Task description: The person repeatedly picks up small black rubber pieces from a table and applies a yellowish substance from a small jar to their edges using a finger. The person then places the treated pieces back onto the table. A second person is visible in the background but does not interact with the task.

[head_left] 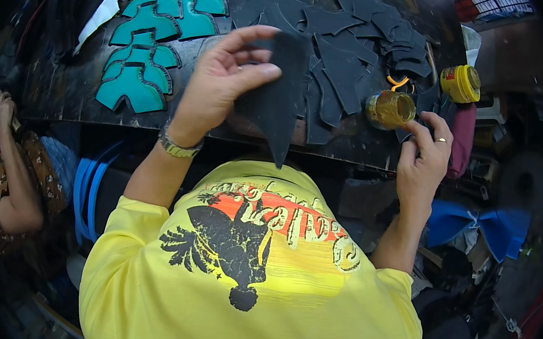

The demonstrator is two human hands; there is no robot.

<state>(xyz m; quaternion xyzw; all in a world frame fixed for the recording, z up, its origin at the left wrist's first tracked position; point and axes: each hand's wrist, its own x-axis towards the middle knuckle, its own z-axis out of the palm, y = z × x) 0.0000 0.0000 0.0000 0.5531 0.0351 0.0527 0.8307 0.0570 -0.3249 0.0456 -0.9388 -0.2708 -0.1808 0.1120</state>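
My left hand [217,84] pinches a black flat cut piece [282,98], leather-like or foam, between thumb and fingers. The piece hangs over the table's near edge, its pointed end down. On the right, my right hand [427,153] is beside a small glass jar [391,110] of yellowish stuff, perhaps glue. Its index fingertip meets the jar's mouth; whether it dips inside I cannot tell. The fingers are bent but apart, and nothing shows in their grasp. More black cut pieces [339,64] lie in a loose heap behind the jar and the held piece.
Rows of teal shoe-upper-like pieces with dark edges [133,85] lie on the dark table [67,98] at left. A yellow tub [459,83] and orange-handled scissors [398,82] are at right. Another person's arm [18,182] is at far left. Blue sheets [477,231] hang lower right.
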